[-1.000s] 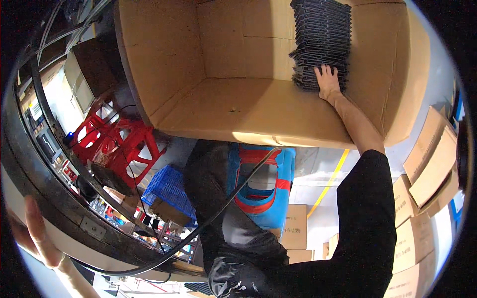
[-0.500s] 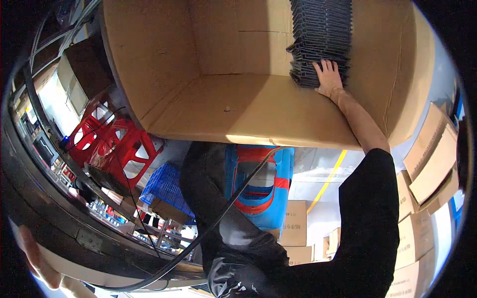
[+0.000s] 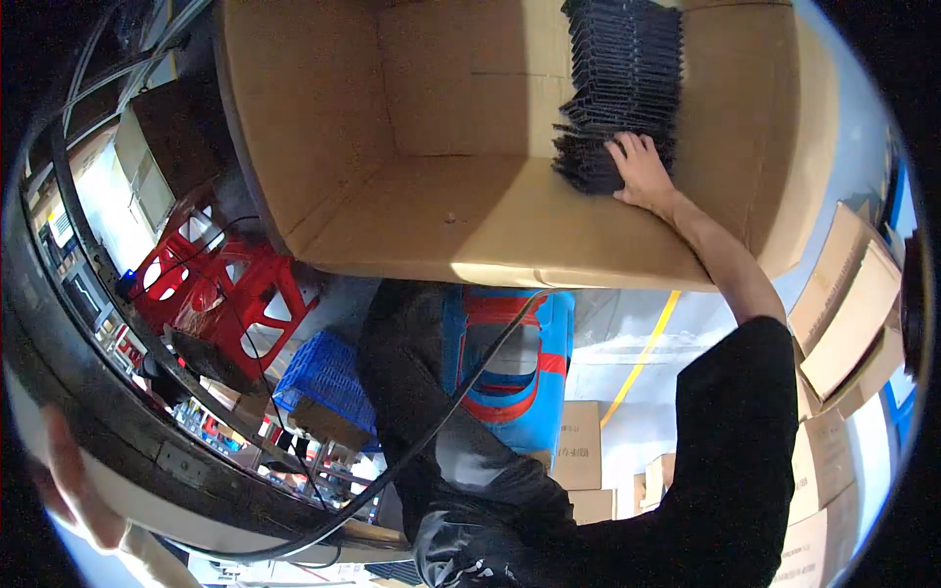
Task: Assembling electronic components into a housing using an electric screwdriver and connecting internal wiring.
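Observation:
A tall row of thin black slotted parts (image 3: pixel 627 73) stands packed along the right side of a large open cardboard box (image 3: pixel 431 211). My right hand (image 3: pixel 644 174) reaches over the box's near edge. Its spread fingers rest on the near end of the row, where several parts lean and fan out to the left. No part shows lifted clear of the row. At the lower left rim of the picture is my left hand (image 3: pixel 86 495), beside the dark table edge. Its fingers look stretched out, and nothing shows in them.
Red plastic stools (image 3: pixel 240 299) and a blue crate (image 3: pixel 328 377) stand to the left. Below the box is a blue and red stool (image 3: pixel 515 377). A black cable (image 3: pixel 431 436) crosses in front of me. Cardboard boxes (image 3: pixel 823 461) are stacked at the right.
My right hand has shifted slightly toward me. The near parts of the row lean further left and nearer. My left hand stays at the lower left.

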A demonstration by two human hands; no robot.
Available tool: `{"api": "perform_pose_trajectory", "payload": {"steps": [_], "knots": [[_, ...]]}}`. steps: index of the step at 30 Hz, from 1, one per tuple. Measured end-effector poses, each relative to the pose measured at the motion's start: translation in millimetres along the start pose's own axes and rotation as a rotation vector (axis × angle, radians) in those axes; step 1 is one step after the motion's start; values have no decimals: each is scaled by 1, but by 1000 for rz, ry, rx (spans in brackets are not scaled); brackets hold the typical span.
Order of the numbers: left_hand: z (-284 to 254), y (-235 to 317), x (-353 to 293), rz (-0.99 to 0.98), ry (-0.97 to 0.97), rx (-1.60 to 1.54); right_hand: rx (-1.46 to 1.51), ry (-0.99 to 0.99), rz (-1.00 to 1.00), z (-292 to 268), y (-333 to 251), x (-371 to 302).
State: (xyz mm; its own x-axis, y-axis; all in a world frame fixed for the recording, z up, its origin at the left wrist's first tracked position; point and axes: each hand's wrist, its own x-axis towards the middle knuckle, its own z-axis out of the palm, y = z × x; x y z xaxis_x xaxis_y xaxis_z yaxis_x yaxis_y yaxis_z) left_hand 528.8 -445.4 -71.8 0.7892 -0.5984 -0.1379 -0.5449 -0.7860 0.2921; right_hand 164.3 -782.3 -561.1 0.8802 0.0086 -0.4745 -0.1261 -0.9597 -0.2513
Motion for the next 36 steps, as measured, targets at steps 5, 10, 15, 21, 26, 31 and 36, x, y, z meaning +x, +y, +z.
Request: {"api": "perform_pose_trajectory", "payload": {"steps": [5, 10, 15, 21, 26, 31, 36], "knots": [[7, 29, 11, 20, 110, -18, 205, 306, -83, -75, -21, -47], [29, 63, 38, 596, 245, 531, 228, 600, -18, -172, -64, -113], [47, 71, 27, 418, 318, 309, 437, 798, 203, -281, -148, -226], [55, 66, 14, 315, 383, 176, 1204, 1161, 79, -342, -272, -328], [16, 97, -132, 246, 188, -893, 1914, 520, -282, -347, -339, -383], [-35, 27, -349, 115, -398, -1601, 2187, 830, 243, -378, -470, -351], [-20, -2, -546, -161, 169, -1666, 1744, -201, -57, -341, -522, -319]]}}
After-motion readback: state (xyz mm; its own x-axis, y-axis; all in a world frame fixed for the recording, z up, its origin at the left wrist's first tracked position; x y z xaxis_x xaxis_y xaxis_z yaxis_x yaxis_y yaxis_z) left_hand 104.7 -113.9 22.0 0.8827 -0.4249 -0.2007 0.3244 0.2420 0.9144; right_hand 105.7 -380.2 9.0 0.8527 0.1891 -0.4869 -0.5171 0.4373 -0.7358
